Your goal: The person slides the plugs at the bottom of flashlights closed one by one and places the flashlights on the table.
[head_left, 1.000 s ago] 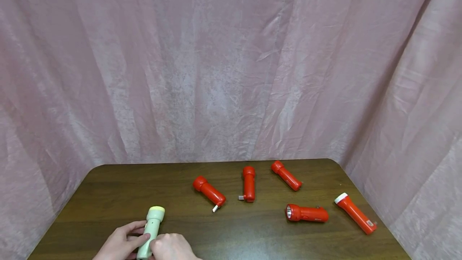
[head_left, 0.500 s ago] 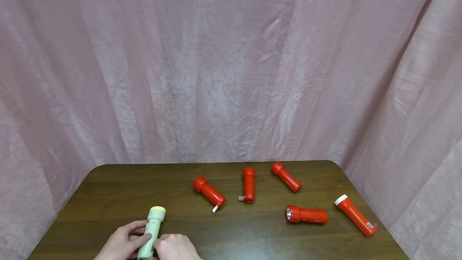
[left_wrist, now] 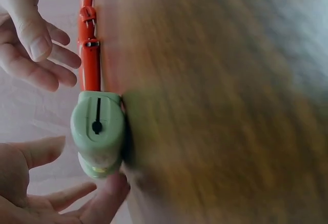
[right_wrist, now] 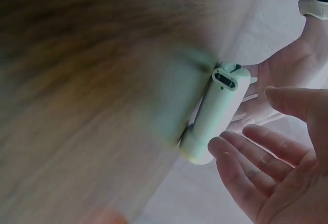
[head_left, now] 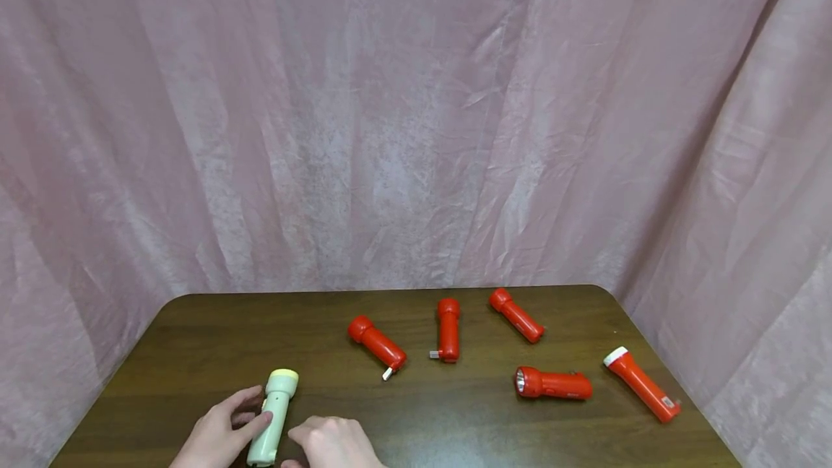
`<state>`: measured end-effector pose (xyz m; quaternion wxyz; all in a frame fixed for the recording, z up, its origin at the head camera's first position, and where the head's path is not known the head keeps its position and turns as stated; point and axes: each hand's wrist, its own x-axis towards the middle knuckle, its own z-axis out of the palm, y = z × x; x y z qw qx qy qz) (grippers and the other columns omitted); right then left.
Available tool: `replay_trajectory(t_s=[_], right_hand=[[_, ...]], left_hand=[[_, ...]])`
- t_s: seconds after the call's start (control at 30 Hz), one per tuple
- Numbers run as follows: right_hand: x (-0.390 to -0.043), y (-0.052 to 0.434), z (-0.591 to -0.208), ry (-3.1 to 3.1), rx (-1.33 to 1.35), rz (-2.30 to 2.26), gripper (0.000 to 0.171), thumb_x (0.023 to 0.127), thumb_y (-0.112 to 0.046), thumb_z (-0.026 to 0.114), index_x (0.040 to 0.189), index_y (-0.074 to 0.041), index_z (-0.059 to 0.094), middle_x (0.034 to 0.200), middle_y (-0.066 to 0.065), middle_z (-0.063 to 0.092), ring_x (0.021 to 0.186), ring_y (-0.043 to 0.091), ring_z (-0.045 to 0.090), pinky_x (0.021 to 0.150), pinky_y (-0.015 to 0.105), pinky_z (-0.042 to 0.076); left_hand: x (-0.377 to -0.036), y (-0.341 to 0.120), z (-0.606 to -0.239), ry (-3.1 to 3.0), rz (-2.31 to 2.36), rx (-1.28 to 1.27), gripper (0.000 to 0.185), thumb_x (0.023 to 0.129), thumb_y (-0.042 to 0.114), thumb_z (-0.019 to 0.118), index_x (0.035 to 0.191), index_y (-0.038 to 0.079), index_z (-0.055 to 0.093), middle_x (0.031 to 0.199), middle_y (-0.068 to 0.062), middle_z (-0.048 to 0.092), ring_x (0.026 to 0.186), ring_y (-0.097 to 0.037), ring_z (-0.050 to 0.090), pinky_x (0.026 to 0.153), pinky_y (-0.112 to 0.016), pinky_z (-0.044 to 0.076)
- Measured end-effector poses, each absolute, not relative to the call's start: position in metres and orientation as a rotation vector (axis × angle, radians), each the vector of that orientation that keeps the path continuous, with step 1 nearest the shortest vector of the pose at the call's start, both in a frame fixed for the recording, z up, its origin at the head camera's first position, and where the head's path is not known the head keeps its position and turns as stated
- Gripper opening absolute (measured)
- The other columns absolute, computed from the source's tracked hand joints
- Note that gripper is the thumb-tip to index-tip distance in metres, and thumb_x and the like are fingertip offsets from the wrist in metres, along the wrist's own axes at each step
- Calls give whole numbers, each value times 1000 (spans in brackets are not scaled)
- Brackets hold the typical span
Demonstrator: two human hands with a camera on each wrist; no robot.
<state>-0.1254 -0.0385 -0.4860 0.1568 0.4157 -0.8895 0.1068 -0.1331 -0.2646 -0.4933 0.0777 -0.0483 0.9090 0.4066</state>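
Note:
A pale green flashlight [head_left: 274, 417] with a yellow rim lies on the table, its head pointing away. Its tail end, with a dark slot, faces the camera in the left wrist view, where the flashlight [left_wrist: 97, 124] looks upright. My left hand [head_left: 224, 428] is at its left side with fingers spread. In the left wrist view the left thumb stands apart from the body, while a fingertip lies close to the head end; contact is unclear. Right of the flashlight my right hand [head_left: 334, 443] holds nothing. Its fingers [right_wrist: 246, 155] are loosely bent and apart from the flashlight.
Several red flashlights lie farther right: one with its plug out [head_left: 377, 345], another with its plug out [head_left: 448, 331], one at the back [head_left: 516, 315], one with a clear lens [head_left: 552, 383] and a white-rimmed one [head_left: 641, 385]. Pink curtains [head_left: 416, 128] hang behind the table.
My right hand has come away from the green flashlight, moving right. The left hand's grip has loosened. The flashlight stays about where it was, and the red ones have not moved.

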Motion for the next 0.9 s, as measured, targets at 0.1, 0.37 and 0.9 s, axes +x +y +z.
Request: replay_trajectory(t_s=[0.1, 0.37, 0.9], right_hand=[[-126, -29, -484, -2573, 1205, 364, 27, 93, -43, 75, 112, -24, 79, 104, -14, 79, 86, -3, 72, 60, 9, 47], [-127, -1, -486, -2495, 1214, 431, 35, 97, -44, 70, 120, -19, 78, 116, -5, 80, 102, 4, 75, 75, 12, 56], [-119, 47, -488, -2443, 1120, 558, 41, 98, -45, 70, 128, -18, 75, 128, 1, 77, 114, 16, 74, 84, 24, 62]], left_hand=[[-133, -262, -488, 2837, 1080, -137, 69, 101, 41, 70, 150, -4, 51, 148, -32, 58, 125, -43, 67, 96, -52, 60], [-128, -241, -475, 2968, 1161, -91, 66, 103, 38, 67, 154, 0, 48, 152, -32, 54, 132, -53, 61, 98, -53, 61], [-124, -197, -465, 2979, 1339, 22, 65, 104, 42, 64, 156, 6, 48, 162, -24, 47, 143, -50, 52, 102, -55, 59]])
